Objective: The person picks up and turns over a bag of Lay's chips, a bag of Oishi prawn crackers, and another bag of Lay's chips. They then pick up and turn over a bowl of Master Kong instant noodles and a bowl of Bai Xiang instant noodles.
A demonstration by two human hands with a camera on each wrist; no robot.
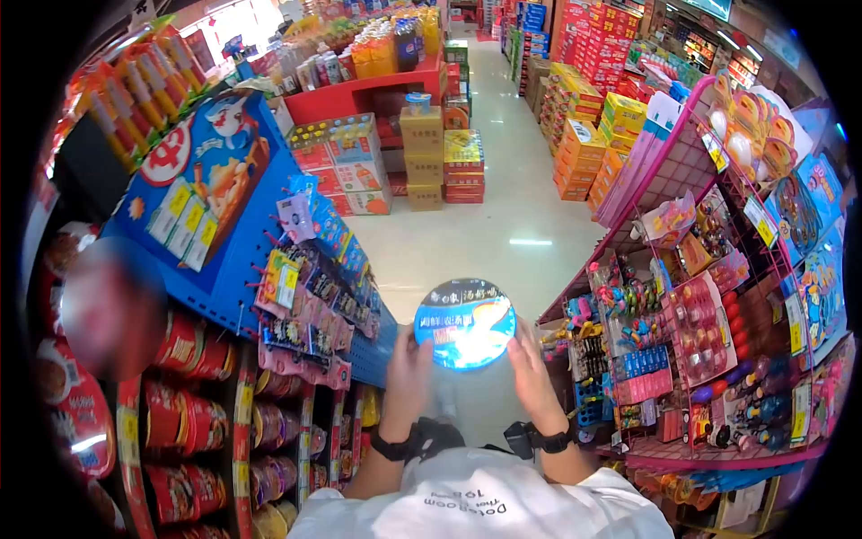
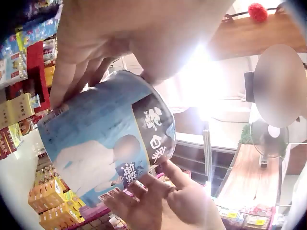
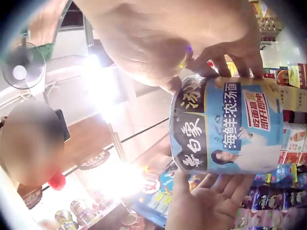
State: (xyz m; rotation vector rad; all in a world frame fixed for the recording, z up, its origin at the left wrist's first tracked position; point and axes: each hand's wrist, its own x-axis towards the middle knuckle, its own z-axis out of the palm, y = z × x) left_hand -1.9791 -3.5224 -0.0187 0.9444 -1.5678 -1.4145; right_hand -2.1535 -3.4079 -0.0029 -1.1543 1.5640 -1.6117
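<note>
A blue tub of instant noodles (image 1: 465, 323) is held between both hands in front of the chest, its round lid facing up and bright with glare in the head view. My left hand (image 1: 409, 373) grips one side; it is slightly blurred there. On the opposite side, my right hand (image 1: 532, 375) holds the tub with the thumb by the lid's edge. The left wrist view shows the tub's label (image 2: 96, 143) with a printed figure, the left hand (image 2: 115, 33) along its top side. Seen from the right wrist, fingers of the right hand (image 3: 182, 43) reach round the wall.
On the left stand shelves of red noodle tubs (image 1: 184, 418) and a blue pegboard rack (image 1: 364, 346) with hanging packets. To the right, a pink wire rack (image 1: 620, 225) carries small toys. Stacked cartons (image 1: 424, 153) line the tiled aisle (image 1: 503, 229) ahead.
</note>
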